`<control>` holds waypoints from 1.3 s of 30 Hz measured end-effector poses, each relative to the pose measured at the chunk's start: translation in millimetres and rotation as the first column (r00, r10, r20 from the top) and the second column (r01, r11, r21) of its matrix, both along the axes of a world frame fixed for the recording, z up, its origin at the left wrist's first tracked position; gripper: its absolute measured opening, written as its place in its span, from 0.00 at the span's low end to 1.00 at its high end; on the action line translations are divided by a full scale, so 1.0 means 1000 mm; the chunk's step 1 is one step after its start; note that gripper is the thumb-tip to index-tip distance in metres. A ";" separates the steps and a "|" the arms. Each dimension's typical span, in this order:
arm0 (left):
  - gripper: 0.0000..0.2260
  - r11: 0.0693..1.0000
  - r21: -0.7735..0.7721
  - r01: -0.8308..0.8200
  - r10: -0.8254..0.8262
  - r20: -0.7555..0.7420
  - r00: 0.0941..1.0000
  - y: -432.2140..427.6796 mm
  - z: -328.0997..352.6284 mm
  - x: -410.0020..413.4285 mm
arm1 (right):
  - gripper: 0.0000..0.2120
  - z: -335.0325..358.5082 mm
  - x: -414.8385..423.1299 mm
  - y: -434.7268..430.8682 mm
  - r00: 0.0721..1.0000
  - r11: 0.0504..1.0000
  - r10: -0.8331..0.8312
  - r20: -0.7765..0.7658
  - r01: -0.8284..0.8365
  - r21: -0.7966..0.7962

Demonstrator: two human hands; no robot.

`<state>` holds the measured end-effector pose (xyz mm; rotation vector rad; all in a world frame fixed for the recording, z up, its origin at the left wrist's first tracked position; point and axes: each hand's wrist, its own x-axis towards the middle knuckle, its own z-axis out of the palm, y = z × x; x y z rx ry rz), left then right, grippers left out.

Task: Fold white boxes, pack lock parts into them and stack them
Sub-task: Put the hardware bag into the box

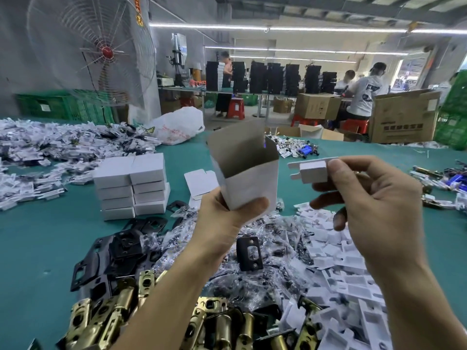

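I grip the open white box (pixel 249 178) in my left hand (pixel 227 218), fingers wrapped round its lower end and thumb across the front face. It is held above the table (pixel 38 248), mouth up and tilted toward me, lid flap standing at the back. What I can see of the grey inside holds nothing; the bottom is hidden.

I judge the box to be thin card: light, and easy to crush or skew. So I hold it low near the closed end, where the folds stiffen it, and squeeze gently.

Just right of the box, level with its mouth, my right hand (pixel 374 198) pinches a white plastic part (pixel 312 170) between thumb and forefinger. My other fingers curl loosely below it. The part looks rigid, smooth and very light, a flat plate with a raised block. I hold it by one end so the free end can lead into the mouth.

Left of the box stands a stack of closed boxes (pixel 131 185), two columns side by side; their contents are hidden. A flat box blank (pixel 201 180) lies between the stack and the box. Below and right of the box is a heap of white plastic parts (pixel 341 261). Bagged screws (pixel 265 248) lie directly below it. Black strike plates (pixel 118 248) and brass latch bolts (pixel 113 311), surely heavier, lie below and to its left.
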<state>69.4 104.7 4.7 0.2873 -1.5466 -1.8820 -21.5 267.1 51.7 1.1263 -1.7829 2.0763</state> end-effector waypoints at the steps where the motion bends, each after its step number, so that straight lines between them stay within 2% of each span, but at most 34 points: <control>1: 0.14 1.000 -0.019 -0.011 0.011 -0.002 1.000 0.001 -0.001 0.000 | 0.03 0.001 0.001 0.000 1.000 1.000 0.007 -0.014 -0.007 -0.004; 3: 0.15 0.999 -0.045 -0.026 0.026 -0.002 1.000 0.001 -0.001 0.000 | 0.02 0.005 0.005 0.001 0.996 1.000 0.015 -0.084 -0.017 -0.018; 5: 0.14 0.996 -0.070 -0.045 0.046 0.011 0.999 0.001 0.000 0.001 | 0.02 0.009 0.008 0.002 0.975 0.999 -0.019 -0.219 0.011 -0.040; 9: 0.14 0.988 -0.151 -0.032 0.037 0.031 0.999 0.005 0.000 0.001 | 0.03 0.011 0.010 0.004 0.875 0.991 -0.128 -0.468 0.131 -0.026; 13: 0.11 0.984 -0.180 0.000 0.003 0.017 1.000 0.008 0.000 0.001 | 0.05 0.010 0.011 0.002 0.765 0.961 -0.222 -0.605 0.275 -0.005; 17: 0.10 0.985 -0.170 -0.002 0.005 0.012 1.000 0.007 -0.001 -0.001 | 0.05 0.008 0.009 0.002 0.714 0.937 -0.238 -0.658 0.346 0.037; 25: 0.12 0.979 -0.196 -0.057 0.059 0.007 0.998 0.005 -0.005 -0.003 | 0.08 0.005 0.015 -0.005 0.751 0.916 -0.205 -0.627 0.373 0.147; 30: 0.09 0.970 -0.227 -0.091 0.108 0.065 0.992 0.004 -0.008 -0.005 | 0.14 0.005 0.022 -0.009 0.786 0.906 -0.207 -0.583 0.378 0.189; 35: 0.12 0.957 -0.264 -0.120 0.159 0.130 0.979 0.004 -0.012 -0.006 | 0.15 0.002 0.022 -0.013 0.866 0.896 -0.184 -0.464 0.342 0.283; 39: 0.15 0.941 -0.310 -0.136 0.195 0.170 0.966 0.005 -0.013 -0.006 | 0.14 0.000 0.021 -0.016 0.955 0.925 -0.104 -0.277 0.195 0.326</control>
